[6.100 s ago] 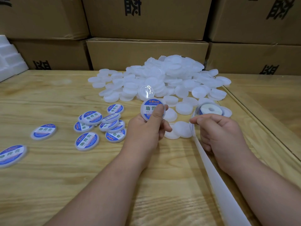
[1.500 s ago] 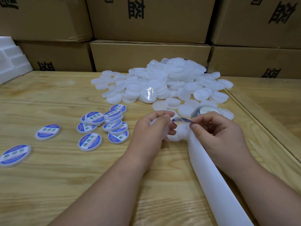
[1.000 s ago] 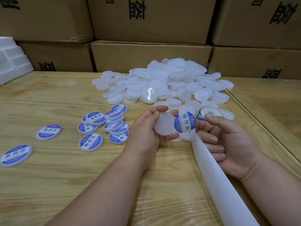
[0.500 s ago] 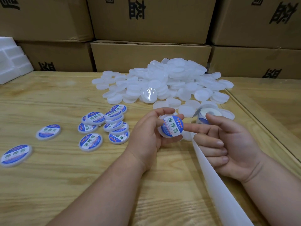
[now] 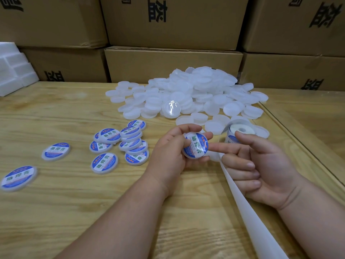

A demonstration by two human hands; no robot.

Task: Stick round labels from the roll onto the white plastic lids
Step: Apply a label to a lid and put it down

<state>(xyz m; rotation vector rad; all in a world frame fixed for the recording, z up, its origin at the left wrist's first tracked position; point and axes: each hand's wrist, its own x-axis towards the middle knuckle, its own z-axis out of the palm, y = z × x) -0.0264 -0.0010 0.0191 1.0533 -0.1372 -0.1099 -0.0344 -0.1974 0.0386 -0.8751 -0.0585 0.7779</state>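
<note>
Cardboard boxes (image 5: 173, 68) are standing stacked along the back of the wooden table (image 5: 56, 212), and in front of them a big heap of bare white lids (image 5: 186, 94) is waiting. To the left of the hands, a loose cluster of finished lids (image 5: 123, 141) is lying label up, with a few more strays near the table's left edge. A long strip of empty backing paper (image 5: 248, 212) is trailing from the label roll (image 5: 239, 134) toward the person, passing under the right hand (image 5: 261, 165).

The left hand (image 5: 173, 152) is gripping the lid in hand (image 5: 195, 147) by its rim, thumb and fingers curled round it, face tilted up. A blue and white label (image 5: 196, 145) is already sitting on that lid. The right hand is half open, holding nothing that I can make out, its index fingertip (image 5: 211, 147) touching the label's right edge.

To my eye this is the pressing-down step. Doing it well likely means rubbing from the centre outward so no bubble is trapped, running round the edge, and keeping the left grip on the rim, off the label.
</note>
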